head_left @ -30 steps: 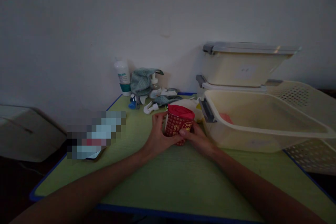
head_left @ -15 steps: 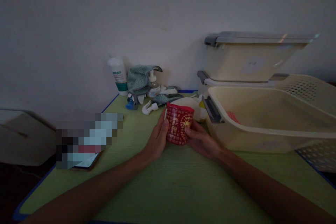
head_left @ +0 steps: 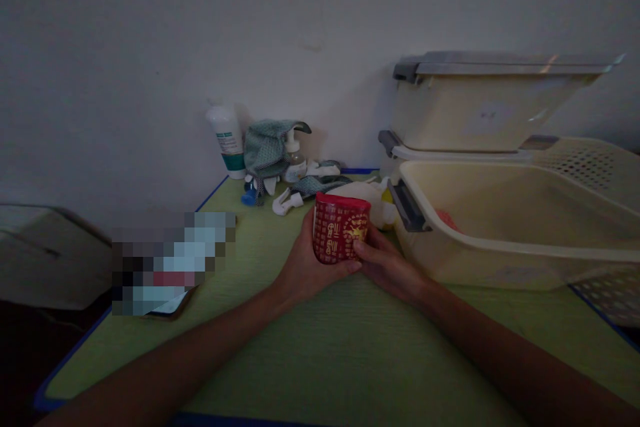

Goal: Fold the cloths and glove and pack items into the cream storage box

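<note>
A red round container (head_left: 341,228) with gold patterns and a red lid sits between both my hands near the middle of the green table (head_left: 325,347). My left hand (head_left: 303,267) wraps its left side and underside, thumb across the front bottom. My right hand (head_left: 387,265) grips its right side with fingers curled. The container looks lifted slightly off the table and tilted toward me.
A large open cream plastic bin (head_left: 505,227) stands just right of my hands, with lidded bins (head_left: 490,107) stacked behind it and a perforated basket (head_left: 590,173) at far right. At the back stand a white bottle (head_left: 227,141), a pump bottle (head_left: 294,160) under a teal cloth (head_left: 267,147), and spray nozzles (head_left: 286,201). A phone lies at left.
The red container has been raised a little and tilted, its lid top less visible than before. My left hand has shifted under its base. The camera view also moved slightly.
</note>
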The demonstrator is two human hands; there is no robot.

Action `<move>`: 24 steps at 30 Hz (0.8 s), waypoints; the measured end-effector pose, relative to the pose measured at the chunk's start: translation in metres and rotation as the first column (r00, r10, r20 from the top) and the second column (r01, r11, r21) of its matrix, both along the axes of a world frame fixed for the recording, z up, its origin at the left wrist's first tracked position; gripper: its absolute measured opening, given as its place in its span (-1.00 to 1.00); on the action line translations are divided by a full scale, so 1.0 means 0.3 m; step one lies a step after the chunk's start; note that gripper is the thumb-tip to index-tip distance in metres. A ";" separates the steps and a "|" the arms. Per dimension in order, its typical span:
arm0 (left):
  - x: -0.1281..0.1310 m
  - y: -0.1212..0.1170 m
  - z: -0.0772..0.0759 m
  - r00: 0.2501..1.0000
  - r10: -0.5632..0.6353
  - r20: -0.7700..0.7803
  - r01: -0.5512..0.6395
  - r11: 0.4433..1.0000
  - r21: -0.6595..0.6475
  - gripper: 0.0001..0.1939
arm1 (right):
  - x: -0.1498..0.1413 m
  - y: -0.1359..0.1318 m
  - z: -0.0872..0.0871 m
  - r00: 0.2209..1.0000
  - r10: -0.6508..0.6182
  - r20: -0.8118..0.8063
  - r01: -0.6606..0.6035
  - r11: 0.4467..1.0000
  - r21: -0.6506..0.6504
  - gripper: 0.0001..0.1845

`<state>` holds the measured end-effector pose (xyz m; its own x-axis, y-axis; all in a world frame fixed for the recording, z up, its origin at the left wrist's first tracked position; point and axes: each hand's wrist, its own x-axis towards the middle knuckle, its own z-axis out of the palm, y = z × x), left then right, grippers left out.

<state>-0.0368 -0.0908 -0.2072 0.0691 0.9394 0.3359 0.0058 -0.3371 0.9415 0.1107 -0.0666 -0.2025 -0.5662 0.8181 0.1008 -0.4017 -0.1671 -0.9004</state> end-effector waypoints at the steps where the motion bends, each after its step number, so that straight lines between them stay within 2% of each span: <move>1: 0.000 0.000 0.002 1.000 0.007 0.002 -0.007 1.000 -0.008 -0.10 | -0.001 -0.001 0.000 1.000 -0.003 0.011 0.002 1.000 0.012 -0.30; 5: 0.002 -0.004 0.007 0.998 0.058 -0.013 -0.059 0.997 -0.053 -0.15 | -0.001 -0.003 -0.002 0.999 -0.014 0.051 0.013 1.000 0.027 -0.35; 12: 0.007 -0.004 0.010 0.994 0.109 -0.027 -0.110 0.992 -0.055 -0.25 | 0.003 0.002 -0.012 0.998 -0.001 0.057 0.001 1.000 -0.011 -0.29; 18: 0.005 -0.001 0.009 0.997 0.060 0.049 -0.056 0.996 -0.072 -0.27 | 0.003 0.003 -0.013 0.997 -0.010 0.078 0.009 1.000 0.012 -0.33; 24: 0.006 -0.001 0.007 0.997 0.056 0.062 -0.052 0.996 -0.067 -0.28 | 0.001 -0.001 -0.007 0.998 -0.021 0.051 0.023 0.999 -0.033 -0.30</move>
<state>-0.0351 -0.0911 -0.2050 -0.0018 0.9612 0.2757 -0.0384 -0.2756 0.9605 0.1110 -0.0670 -0.2047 -0.5514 0.8330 0.0447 -0.3600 -0.1893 -0.9135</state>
